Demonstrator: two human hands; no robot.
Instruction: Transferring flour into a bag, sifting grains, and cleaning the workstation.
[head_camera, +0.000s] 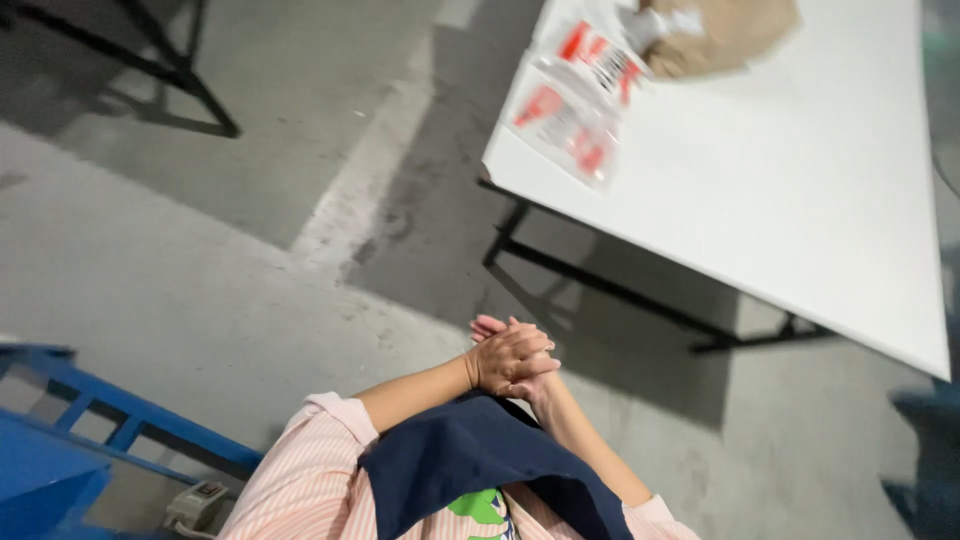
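Over grey concrete floor (200, 290): left hand (510, 352) & right hand (528, 385) clasped.

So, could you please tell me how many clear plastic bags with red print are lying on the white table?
2: one clear bag near the table's far left corner beside the tan bundle, the other bag just nearer along the left edge. The blur could hide more.
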